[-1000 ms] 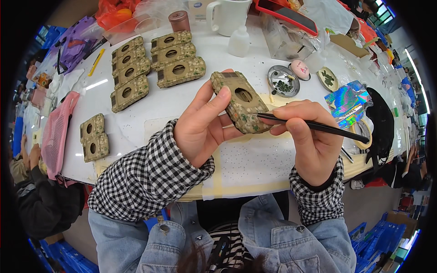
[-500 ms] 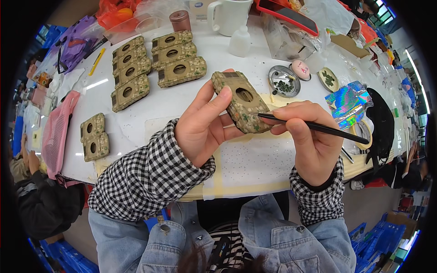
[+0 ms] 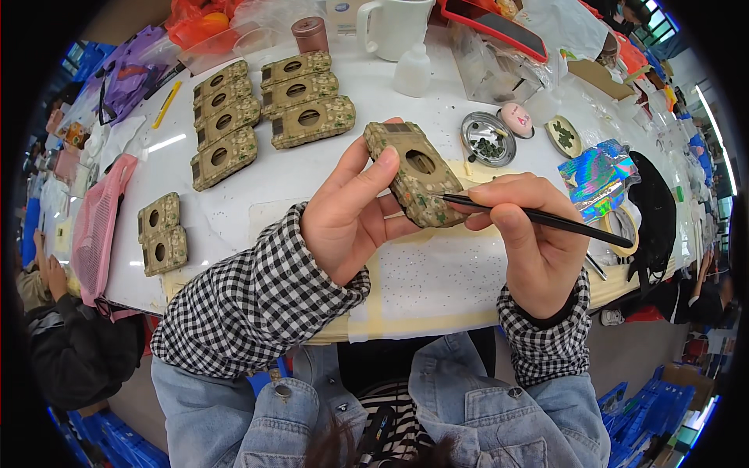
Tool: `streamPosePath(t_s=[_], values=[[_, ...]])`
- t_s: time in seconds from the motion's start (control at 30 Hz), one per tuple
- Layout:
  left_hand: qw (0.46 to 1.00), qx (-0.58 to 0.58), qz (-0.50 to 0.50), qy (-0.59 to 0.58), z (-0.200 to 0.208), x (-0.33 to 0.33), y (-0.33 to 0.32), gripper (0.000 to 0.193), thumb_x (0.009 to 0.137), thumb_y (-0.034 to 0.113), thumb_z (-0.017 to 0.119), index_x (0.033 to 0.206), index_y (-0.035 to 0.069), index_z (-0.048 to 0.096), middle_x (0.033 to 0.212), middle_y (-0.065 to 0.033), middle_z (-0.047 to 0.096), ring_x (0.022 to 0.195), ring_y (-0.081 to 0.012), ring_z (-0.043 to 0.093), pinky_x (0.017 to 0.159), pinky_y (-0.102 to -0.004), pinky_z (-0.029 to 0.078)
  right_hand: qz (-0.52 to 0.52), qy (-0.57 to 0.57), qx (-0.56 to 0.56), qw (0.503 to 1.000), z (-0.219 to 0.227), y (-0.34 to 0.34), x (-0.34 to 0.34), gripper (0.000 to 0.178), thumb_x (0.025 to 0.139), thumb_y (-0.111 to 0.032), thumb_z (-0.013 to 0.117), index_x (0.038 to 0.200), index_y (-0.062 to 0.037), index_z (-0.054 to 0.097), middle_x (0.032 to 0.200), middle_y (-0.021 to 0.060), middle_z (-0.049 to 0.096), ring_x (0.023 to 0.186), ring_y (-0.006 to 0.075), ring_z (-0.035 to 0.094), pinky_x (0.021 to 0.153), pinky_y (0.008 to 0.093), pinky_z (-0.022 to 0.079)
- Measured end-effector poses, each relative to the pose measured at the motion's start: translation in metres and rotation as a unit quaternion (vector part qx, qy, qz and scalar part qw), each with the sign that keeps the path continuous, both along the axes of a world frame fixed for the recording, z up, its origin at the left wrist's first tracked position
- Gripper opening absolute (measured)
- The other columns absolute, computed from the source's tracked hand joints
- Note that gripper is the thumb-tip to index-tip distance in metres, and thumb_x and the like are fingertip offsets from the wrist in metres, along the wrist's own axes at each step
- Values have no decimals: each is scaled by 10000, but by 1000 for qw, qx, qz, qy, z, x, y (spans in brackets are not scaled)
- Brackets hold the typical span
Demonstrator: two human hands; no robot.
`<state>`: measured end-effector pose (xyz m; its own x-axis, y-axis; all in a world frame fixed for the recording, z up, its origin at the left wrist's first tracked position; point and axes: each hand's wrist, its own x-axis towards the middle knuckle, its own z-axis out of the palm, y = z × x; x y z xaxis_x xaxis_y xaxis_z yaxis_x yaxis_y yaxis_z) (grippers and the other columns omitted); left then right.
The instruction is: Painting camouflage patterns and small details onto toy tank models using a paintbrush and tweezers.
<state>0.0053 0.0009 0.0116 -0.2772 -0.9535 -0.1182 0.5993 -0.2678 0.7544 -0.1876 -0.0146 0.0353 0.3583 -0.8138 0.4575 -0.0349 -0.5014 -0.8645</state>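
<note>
Tilted above the table, a camouflage model tank hull (image 3: 404, 162) with a round opening is gripped by my left hand (image 3: 345, 199), thumb on its top edge and fingers beneath. My right hand (image 3: 538, 234) pinches slim black tweezers (image 3: 546, 219). Their tip meets the lower right part of the hull's patterned surface; anything tiny at the tip is too small to make out. Several similar hulls (image 3: 225, 158) stand in two columns at the far left. A separate pair of smaller camouflage pieces (image 3: 165, 251), each with a round hole, lies nearer on the left.
Right of the hull are a round dish (image 3: 488, 140) of dark green bits and an oval dish (image 3: 562, 136) with green pieces. A white squeeze bottle (image 3: 411, 72), a mug (image 3: 390, 30) and a red-cased phone (image 3: 499, 30) stand behind. A pink mesh bag (image 3: 101, 226) edges the left.
</note>
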Motion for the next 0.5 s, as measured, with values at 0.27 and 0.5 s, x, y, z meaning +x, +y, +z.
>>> streamPosePath(t_s=[0.27,0.5], values=[[1000,1,2,-1,-1,0,0,450,1003,297,328,1402,103,253,1286,-102,478,1151,-212,533,960,-384,473,0,2,0,1000,1,0,0,123,866,-69,629,932,30,662,880,100,664,791,152,612,731,260,471],[1000,-2,-1,-2,0,0,0,454,1004,298,324,1406,103,247,1282,-104,480,1150,-205,532,953,-376,477,1,-1,-10,1000,-1,0,0,121,860,-58,631,937,31,662,889,110,666,793,164,619,729,265,476]])
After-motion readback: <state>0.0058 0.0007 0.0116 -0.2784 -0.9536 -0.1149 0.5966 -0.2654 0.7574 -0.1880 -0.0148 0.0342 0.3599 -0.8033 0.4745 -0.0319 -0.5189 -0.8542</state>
